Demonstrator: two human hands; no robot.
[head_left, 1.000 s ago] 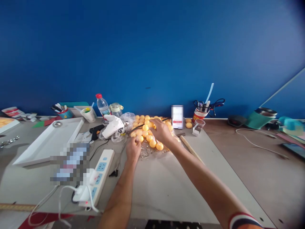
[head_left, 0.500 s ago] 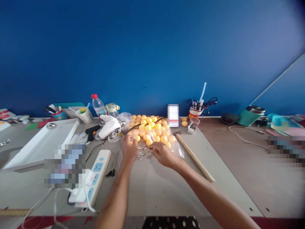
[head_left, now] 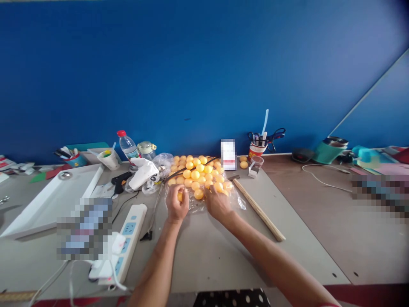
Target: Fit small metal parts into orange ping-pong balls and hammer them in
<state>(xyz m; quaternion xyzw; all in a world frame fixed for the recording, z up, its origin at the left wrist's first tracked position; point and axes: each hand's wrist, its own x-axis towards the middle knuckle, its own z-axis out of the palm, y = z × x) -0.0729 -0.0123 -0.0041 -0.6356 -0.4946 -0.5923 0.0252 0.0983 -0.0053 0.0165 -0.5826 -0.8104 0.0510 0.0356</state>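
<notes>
Many orange ping-pong balls (head_left: 195, 175) lie heaped on a clear plastic bag (head_left: 238, 201) in the middle of the table. My left hand (head_left: 177, 205) is at the near left of the heap, its fingers curled round one orange ball (head_left: 180, 196). At the near right side my right hand (head_left: 219, 204) reaches in among the balls, fingertips pointing down and partly hidden. A single ball (head_left: 198, 194) sits between the two hands. Small shiny metal pieces (head_left: 193, 205) show on the plastic just in front of it.
Right of the heap lies a hammer with a wooden handle (head_left: 258, 209). A power strip (head_left: 131, 238), glue gun (head_left: 120, 182), white tray (head_left: 47, 213) and water bottle (head_left: 127, 145) are on the left. Behind stand a phone-like screen (head_left: 228, 154) and a cup of tools (head_left: 257, 150).
My right hand has moved forward into the balls. The left hand has turned and drawn slightly nearer, with a ball now showing in its fingers. The view has shifted a little.
</notes>
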